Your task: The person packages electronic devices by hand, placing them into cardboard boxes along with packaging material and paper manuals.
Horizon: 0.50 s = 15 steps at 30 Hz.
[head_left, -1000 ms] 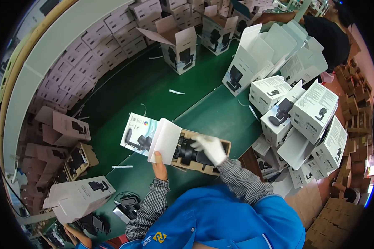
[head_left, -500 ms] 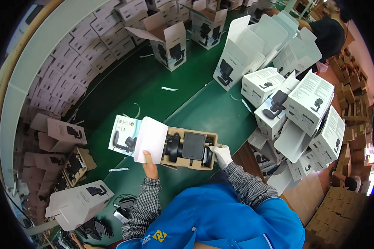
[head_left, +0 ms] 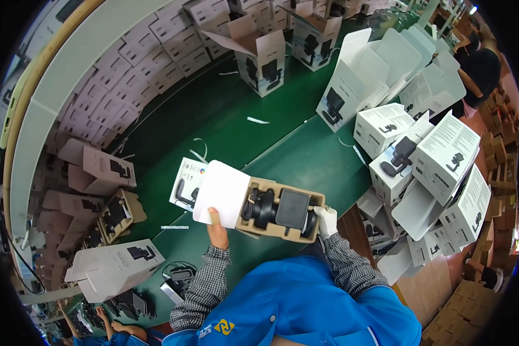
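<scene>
The left hand (head_left: 217,230) grips the white carton (head_left: 186,181) by its flap (head_left: 225,187); the gloved right hand (head_left: 326,222) clasps the pulp tray (head_left: 274,232) beside that flap. Apparently an aligning step; moving the tray calls for level support.

Right grip (head_left: 327,221) shifted — from over device (head_left: 293,208) to end of tray (head_left: 291,234).

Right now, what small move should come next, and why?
Perhaps steady the white flap before shifting the cardboard tray: the flap stands against the tray's left end with the left hand on it, the right hand is at the opposite end, and a black device sits uncovered inside.
</scene>
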Motion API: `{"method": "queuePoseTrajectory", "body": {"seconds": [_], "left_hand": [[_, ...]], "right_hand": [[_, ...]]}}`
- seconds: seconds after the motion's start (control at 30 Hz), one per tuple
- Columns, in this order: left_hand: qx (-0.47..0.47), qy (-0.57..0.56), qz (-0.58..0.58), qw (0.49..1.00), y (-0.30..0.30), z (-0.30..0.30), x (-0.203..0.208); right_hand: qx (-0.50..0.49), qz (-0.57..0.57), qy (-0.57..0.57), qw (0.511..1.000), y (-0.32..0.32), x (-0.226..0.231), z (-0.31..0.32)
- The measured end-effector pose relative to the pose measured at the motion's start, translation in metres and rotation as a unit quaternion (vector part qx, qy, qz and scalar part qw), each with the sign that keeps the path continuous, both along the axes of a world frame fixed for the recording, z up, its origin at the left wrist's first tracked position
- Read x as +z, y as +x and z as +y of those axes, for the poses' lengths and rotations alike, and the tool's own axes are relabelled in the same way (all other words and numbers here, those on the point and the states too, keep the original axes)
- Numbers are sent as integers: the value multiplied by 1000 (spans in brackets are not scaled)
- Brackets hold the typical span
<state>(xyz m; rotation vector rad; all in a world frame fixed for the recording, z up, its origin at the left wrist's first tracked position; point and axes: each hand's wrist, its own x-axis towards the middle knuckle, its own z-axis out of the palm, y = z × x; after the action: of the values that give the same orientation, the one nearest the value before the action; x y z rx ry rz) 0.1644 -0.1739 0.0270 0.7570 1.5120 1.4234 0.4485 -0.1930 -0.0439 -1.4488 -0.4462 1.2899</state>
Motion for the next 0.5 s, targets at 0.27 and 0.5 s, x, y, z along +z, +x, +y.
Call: {"method": "queuePoseTrajectory", "body": {"seconds": [0.27,0.5], "left_hand": [[-11,-44,-2,999,20,-9,-1],[-18,7,9,1000,42,-14,12]], "right_hand": [[74,-6,-49,996,-55,17,30],[163,153,-96,970,-116,30,55]]}}
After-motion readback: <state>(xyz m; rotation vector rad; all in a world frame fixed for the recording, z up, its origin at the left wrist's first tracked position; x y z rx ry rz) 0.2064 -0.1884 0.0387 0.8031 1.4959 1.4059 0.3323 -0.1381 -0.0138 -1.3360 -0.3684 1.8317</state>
